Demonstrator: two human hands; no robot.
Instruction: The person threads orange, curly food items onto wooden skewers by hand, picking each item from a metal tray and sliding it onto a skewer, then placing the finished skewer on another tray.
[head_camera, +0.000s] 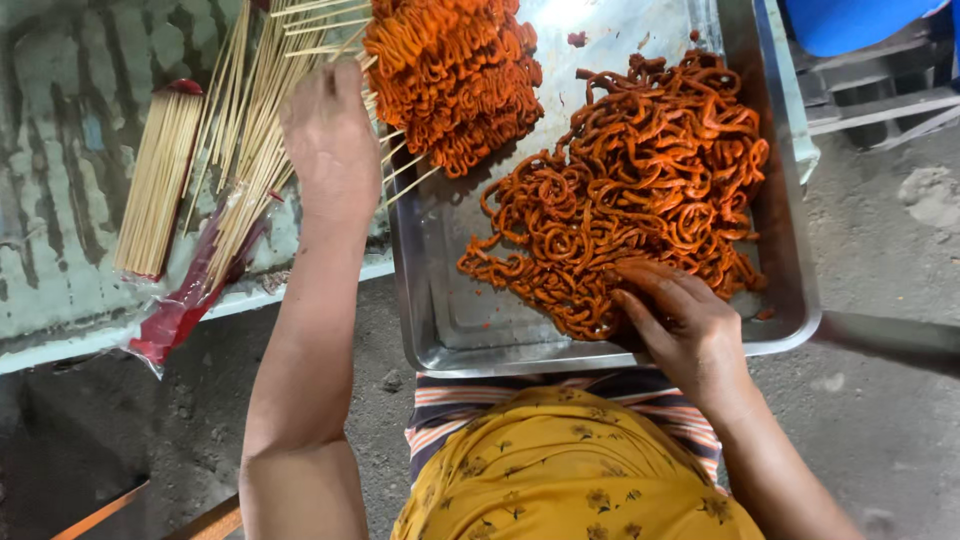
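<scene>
- Right hand (690, 325) sits at the near right of the metal tray (790, 250), fingers (645, 285) curled down and pressing into the near edge of the loose pile of orange-red curly strips (640, 180); looks like it is pinching a strip or two, but the grip is partly hidden by the pile.
- Left hand (328, 140) reaches to the far left, past the tray's left rim, seen from the back, fingers closed around the loose skewers (250, 120); exactly how many it grips, cannot tell.
- Those thin bamboo skewers fan out on the bench (60, 200), some still half in a torn clear-and-red plastic sleeve (185, 300) that hangs over the bench's near edge.
- A second, tidy bundle of skewers (158, 185) lies further left on the bench, apart from the loose ones.
- Skewered strips (455, 75) are stacked at the far left of the tray, stick ends poking out left towards the left hand.
- Loose pile fills the right half of the tray; bare metal shows between it and the stack and along the near left.
- Tray rests against the person's lap, over striped cloth (450, 400) and a yellow flowered garment (570, 470).
- Grey concrete floor (880, 420) lies below and to the right.
</scene>
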